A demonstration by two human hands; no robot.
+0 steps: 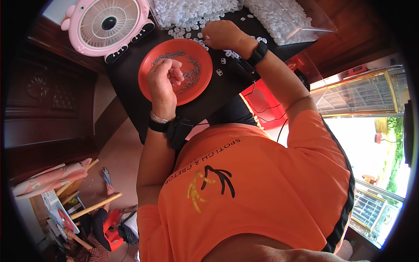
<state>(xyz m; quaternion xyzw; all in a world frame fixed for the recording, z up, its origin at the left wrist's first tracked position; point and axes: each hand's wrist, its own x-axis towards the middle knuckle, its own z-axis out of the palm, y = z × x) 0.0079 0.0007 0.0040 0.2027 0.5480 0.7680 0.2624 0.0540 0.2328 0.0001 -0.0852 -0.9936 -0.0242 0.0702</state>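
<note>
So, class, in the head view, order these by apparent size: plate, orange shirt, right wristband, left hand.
Largest to smallest:
1. Orange shirt
2. Plate
3. Left hand
4. Right wristband

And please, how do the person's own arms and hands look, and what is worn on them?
The left hand and right hand wear no gloves. The left sleeve and right sleeve are short and orange; a black stripe follows the right one. The left wrist has a light patterned bracelet, black strap and boxy black device; the right wrist, a black band.
</note>
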